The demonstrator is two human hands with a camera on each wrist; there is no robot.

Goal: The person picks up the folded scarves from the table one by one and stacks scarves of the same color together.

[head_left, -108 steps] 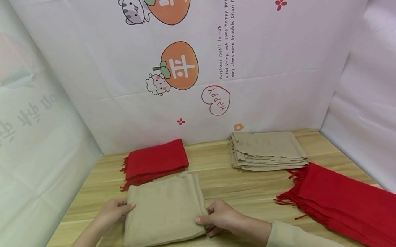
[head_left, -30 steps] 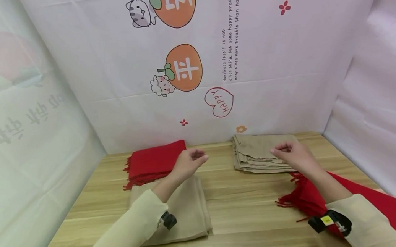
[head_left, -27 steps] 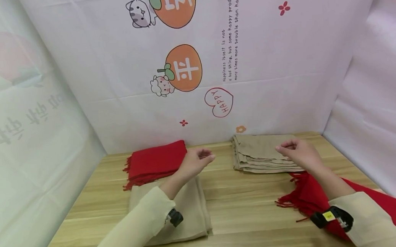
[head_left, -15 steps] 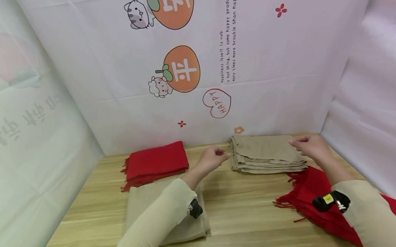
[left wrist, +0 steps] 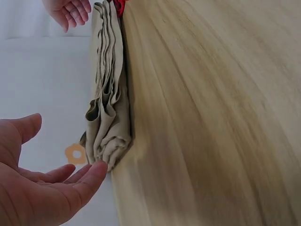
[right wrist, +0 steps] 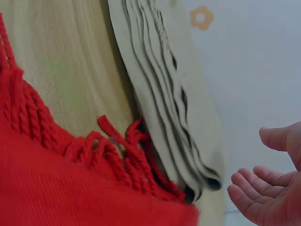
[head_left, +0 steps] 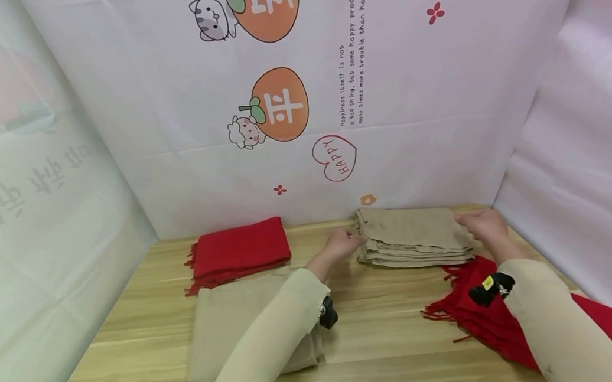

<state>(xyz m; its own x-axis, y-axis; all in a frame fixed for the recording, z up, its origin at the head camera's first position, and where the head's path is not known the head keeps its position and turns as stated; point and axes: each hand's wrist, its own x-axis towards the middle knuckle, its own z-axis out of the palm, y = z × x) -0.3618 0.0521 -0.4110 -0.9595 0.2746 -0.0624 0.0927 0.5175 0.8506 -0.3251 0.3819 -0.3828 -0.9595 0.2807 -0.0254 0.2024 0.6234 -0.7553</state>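
Observation:
A folded beige cloth (head_left: 415, 230) with several stacked layers lies at the back right of the table, between my two hands. My left hand (head_left: 342, 245) is at its left end. In the left wrist view the fingers (left wrist: 70, 190) of that hand are spread and slightly bent, close to the bunched end of the cloth (left wrist: 110, 117); contact is unclear. At the opposite end is my right hand (head_left: 484, 226), its fingers (right wrist: 258, 188) loosely bent with thumb apart, and a small gap shows between them and the layered edge (right wrist: 160, 84).
A red fringed scarf (head_left: 485, 320) runs under my right forearm, its fringe near the beige cloth. A folded red scarf (head_left: 241, 252) lies at the back left. In front of it is another folded beige cloth (head_left: 230, 332), partly under my left sleeve. White printed sheets (head_left: 411, 89) wall the table.
Both hands have left the front beige cloth and moved to the back right one. Over the last second the left hand shifted right, and the right hand moved outward to the cloth's right end.

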